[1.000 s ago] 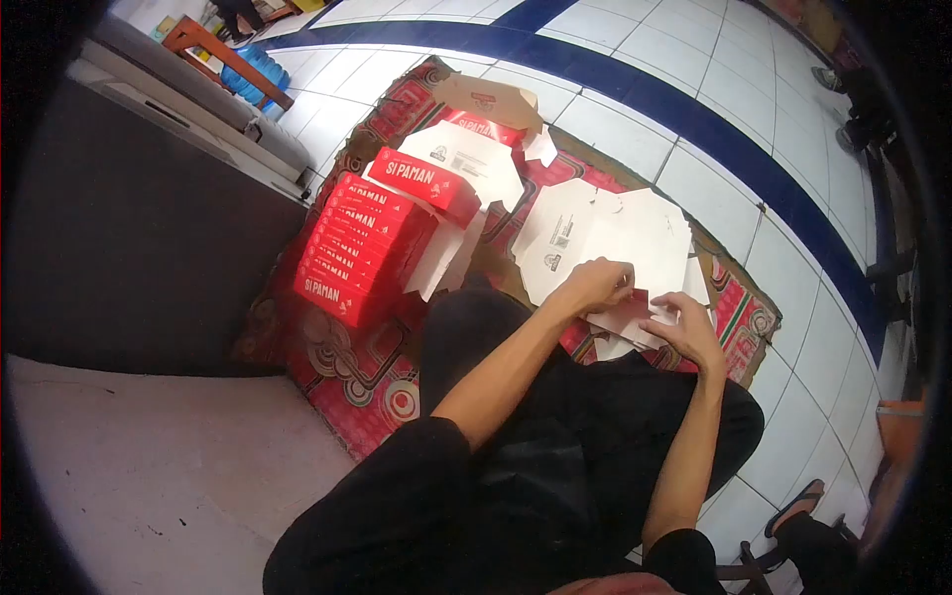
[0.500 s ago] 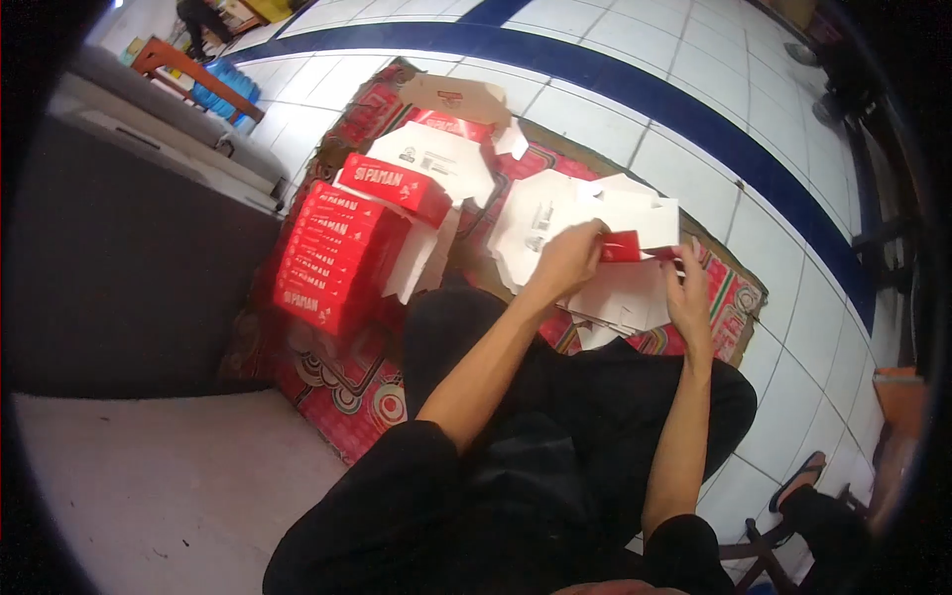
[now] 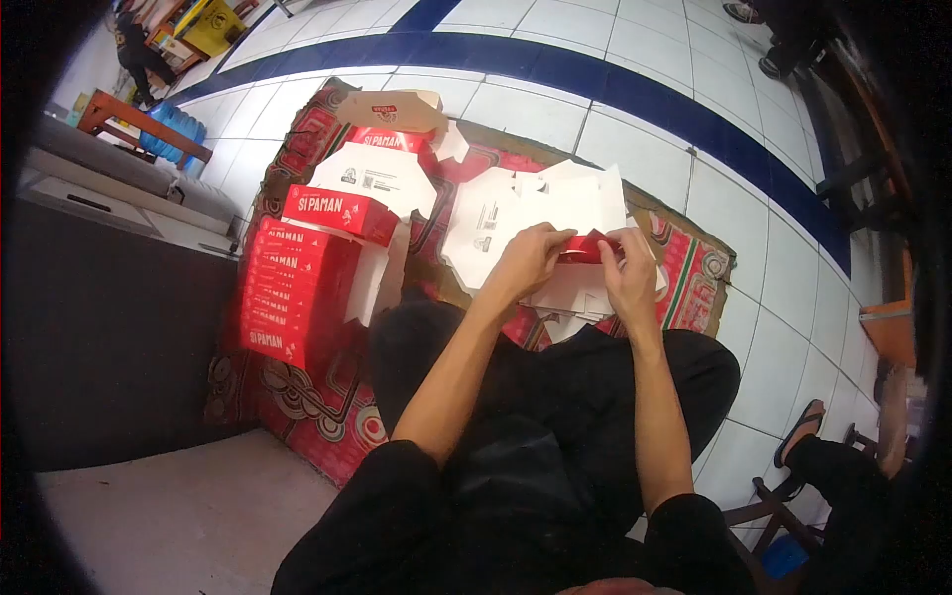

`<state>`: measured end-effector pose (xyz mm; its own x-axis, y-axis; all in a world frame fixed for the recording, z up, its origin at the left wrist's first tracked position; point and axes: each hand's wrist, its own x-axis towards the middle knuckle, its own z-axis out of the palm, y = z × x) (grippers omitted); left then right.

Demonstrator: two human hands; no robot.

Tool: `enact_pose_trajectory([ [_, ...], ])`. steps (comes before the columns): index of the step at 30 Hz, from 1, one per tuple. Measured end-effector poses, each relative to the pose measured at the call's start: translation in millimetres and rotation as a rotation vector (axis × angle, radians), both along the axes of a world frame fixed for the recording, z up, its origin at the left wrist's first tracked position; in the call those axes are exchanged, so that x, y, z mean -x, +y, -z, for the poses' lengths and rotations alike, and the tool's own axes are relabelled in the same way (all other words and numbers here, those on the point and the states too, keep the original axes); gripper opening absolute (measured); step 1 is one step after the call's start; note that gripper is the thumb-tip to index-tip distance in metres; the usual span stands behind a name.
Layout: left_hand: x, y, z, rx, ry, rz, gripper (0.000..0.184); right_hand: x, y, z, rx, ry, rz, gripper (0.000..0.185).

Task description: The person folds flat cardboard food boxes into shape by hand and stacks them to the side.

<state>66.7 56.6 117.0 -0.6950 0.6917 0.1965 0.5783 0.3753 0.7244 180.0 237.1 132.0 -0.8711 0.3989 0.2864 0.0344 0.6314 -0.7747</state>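
Note:
A partly folded cardboard box (image 3: 573, 203), white inside with a red outer side, lies in front of my crossed legs. My left hand (image 3: 534, 260) is closed on the left end of its red front wall, thumb and fingers pinching the edge. At the wall's right end my right hand (image 3: 631, 276) pinches a folded red flap. Other flat white box sheets (image 3: 565, 296) lie beneath, partly hidden by my hands. To the left stands a stack of red boxes (image 3: 297, 288) printed "SI PAMAN", with one more red box (image 3: 339, 212) on top at its back.
An open white box lid (image 3: 382, 177) and a brown-lidded box (image 3: 392, 111) lie behind the stack on a red patterned mat (image 3: 694, 268). A dark cabinet (image 3: 119, 307) stands at left. A person's sandalled foot (image 3: 799, 432) is at right, other people farther off.
My right hand has moved left, closer to my left hand, bringing the flap in against the end of the red wall. The camera view has shifted, moving the scene leftward.

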Motion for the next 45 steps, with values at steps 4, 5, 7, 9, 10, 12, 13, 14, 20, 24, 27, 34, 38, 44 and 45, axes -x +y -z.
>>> enact_pose_trajectory([
  [4,-1.7,-2.7,-10.0,-0.004,-0.039,-0.007,0.028,0.3,-7.6,-3.4,-0.031,0.028,-0.003,0.014],
  [5,-2.9,-4.1,-12.4,-0.025,-0.013,0.009,0.027,-0.3,-8.9,-5.3,-0.058,0.063,-0.047,0.013],
  [7,-5.6,-6.0,-16.5,-0.027,-0.027,0.017,0.027,-1.0,-6.4,-7.5,-0.087,0.102,-0.087,0.012],
  [9,-11.3,-6.2,-18.6,-0.025,-0.04,0.025,0.026,-2.6,-2.2,-5.9,0.025,-0.004,-0.15,0.016],
  [10,-13.1,-4.8,-13.9,-0.068,0.026,0.047,0.025,-3.0,0.2,-5.6,0.024,0.003,-0.147,0.016],
  [12,-9.4,-3.1,-5.1,-0.111,0.095,0.079,0.024,-5.3,4.5,-4.4,0.055,-0.055,-0.258,0.018],
  [13,-6.1,-3.3,-5.5,-0.105,0.097,0.09,0.023,-5.2,5.3,-7.6,0.055,-0.051,-0.249,0.018],
  [14,-4.4,-3.1,-5.3,-0.099,0.097,0.101,0.023,-5.2,5.8,-10.2,0.068,-0.137,-0.271,0.018],
  [20,-10.1,-4.9,-33.7,-0.025,-0.041,0.06,0.017,-7.1,-3.6,-18.8,0.108,-0.092,-0.185,0.031],
  [24,-21.9,-1.9,-55.2,-0.194,0.047,-0.064,0.017,-0.7,-28.1,-14.9,0.214,0.272,0.131,0.053],
  [27,-26.5,5.7,-52.9,-0.505,-0.037,-0.138,0.026,3.8,-30.4,29.9,0.494,0.208,-0.226,0.063],
  [34,-38.2,9.9,-54.5,-0.679,-0.016,-0.118,0.037,6.6,-34.6,28.4,0.701,0.065,0.013,0.017],
  [38,-40.4,8.6,-39.0,-0.314,0.426,-0.068,0.039,6.4,-30.9,53.0,0.85,0.124,0.074,0.013],
  [44,-44.6,18.2,-48.7,-0.401,0.239,-0.056,0.016,-1.4,-47.9,23.7,0.599,0.297,-0.019,0.021],
  [45,-41.9,17.6,-46.0,-0.458,0.187,-0.088,0.011,-2.9,-47.7,20.5,0.596,0.304,-0.019,0.021],
])
